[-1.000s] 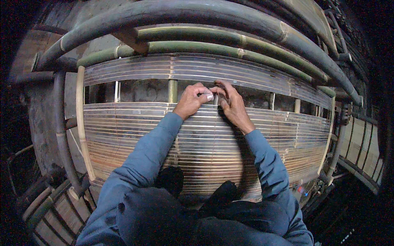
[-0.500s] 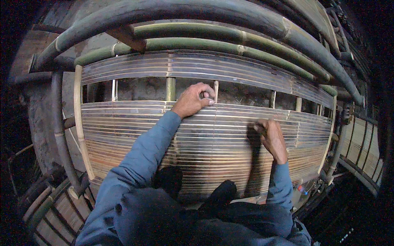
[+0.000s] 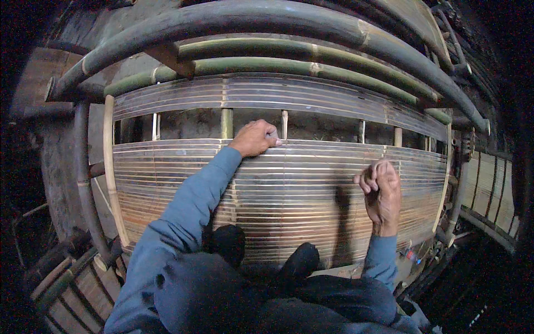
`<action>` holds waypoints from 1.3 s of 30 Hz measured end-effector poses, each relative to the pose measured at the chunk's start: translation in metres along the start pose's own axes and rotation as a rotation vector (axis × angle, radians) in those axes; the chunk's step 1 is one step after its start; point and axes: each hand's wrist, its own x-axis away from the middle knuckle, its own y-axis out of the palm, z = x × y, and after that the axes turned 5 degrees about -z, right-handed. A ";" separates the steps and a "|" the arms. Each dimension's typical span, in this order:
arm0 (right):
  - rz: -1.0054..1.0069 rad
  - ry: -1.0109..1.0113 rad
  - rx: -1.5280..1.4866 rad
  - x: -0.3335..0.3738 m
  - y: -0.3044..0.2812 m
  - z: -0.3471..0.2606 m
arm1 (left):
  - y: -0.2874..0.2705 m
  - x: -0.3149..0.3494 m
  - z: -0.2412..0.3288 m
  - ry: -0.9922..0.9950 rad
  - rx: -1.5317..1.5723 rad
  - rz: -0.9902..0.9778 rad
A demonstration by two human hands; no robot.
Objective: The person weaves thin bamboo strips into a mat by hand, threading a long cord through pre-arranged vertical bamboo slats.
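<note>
A panel of thin, closely spaced bamboo strips (image 3: 311, 200) stretches across the frame in front of me, with a dark gap near its far side. My left hand (image 3: 257, 139) is closed at the gap's near edge, thumb and fingertips pinched by the topmost strip. Just beyond it stands a thin upright stick (image 3: 285, 123). What lies in its fingertips, if anything, is hidden. My right hand (image 3: 381, 189) is raised over the right part of the panel, fingers curled and closed. Anything it holds is too small to make out; its shadow falls on the strips beside it.
Thick green bamboo poles (image 3: 250, 65) run across the far side. A pale side rail (image 3: 111, 167) bounds the panel at left. Another slatted panel (image 3: 489, 183) stands at far right, and a bamboo rack (image 3: 75, 289) at lower left. Small red and blue objects (image 3: 410, 255) lie at lower right.
My right hand has pulled back to the right and turned, its fingers now curled. My left hand stays at the same stick, its fingers lower and more tightly closed. The view has shifted slightly.
</note>
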 end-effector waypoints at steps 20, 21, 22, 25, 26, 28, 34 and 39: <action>0.399 0.182 1.089 0.079 -0.033 -0.043 | 0.120 0.189 -0.009 0.498 -0.266 -0.574; 0.435 0.120 1.125 0.071 -0.062 -0.026 | 0.113 0.210 -0.031 0.427 -0.362 -0.677; 0.454 0.049 1.148 0.056 -0.092 0.000 | 0.103 0.231 -0.053 0.342 -0.435 -0.730; 0.545 -0.118 1.430 0.017 -0.138 0.044 | 0.057 0.278 -0.082 0.104 -0.584 -0.753; 0.543 -0.133 1.436 0.001 -0.136 0.054 | 0.036 0.292 -0.080 0.011 -0.629 -0.722; 0.536 -0.163 1.451 -0.027 -0.122 0.068 | -0.008 0.314 -0.065 -0.152 -0.688 -0.596; 0.413 -0.192 1.591 -0.039 -0.137 0.083 | -0.039 0.289 0.047 -0.277 -0.586 -0.176; 0.223 -0.039 1.099 -0.037 -0.162 0.058 | -0.031 0.220 0.120 -0.133 -0.580 0.031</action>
